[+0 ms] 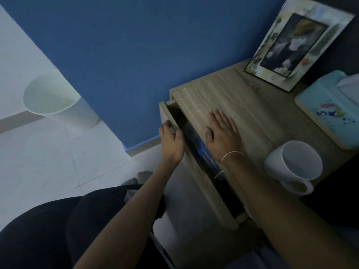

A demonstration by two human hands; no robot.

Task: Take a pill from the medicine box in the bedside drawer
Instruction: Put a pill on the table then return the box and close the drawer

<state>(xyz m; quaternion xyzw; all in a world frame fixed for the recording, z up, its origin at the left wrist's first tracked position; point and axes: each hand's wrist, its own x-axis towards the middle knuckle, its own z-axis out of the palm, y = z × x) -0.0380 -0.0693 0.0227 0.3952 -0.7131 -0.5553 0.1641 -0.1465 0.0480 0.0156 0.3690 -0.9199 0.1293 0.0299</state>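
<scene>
The wooden bedside table (pixel 252 105) stands against a blue wall. Its top drawer (pixel 202 183) is slid out a little, leaving a narrow dark gap. Inside the gap shows a blue and dark box (pixel 202 150), mostly hidden; I cannot tell whether it is the medicine box. My left hand (pixel 172 141) grips the upper edge of the drawer front, fingers curled over it. My right hand (pixel 221 131) lies flat on the tabletop just behind the gap, fingers spread, a thin string around the wrist.
A white mug (pixel 295 164) stands on the table at the near right. A light blue tissue box (pixel 330 107) and a leaning picture frame (pixel 295 41) are at the back right. A white bin (pixel 56 100) stands on the tiled floor at left.
</scene>
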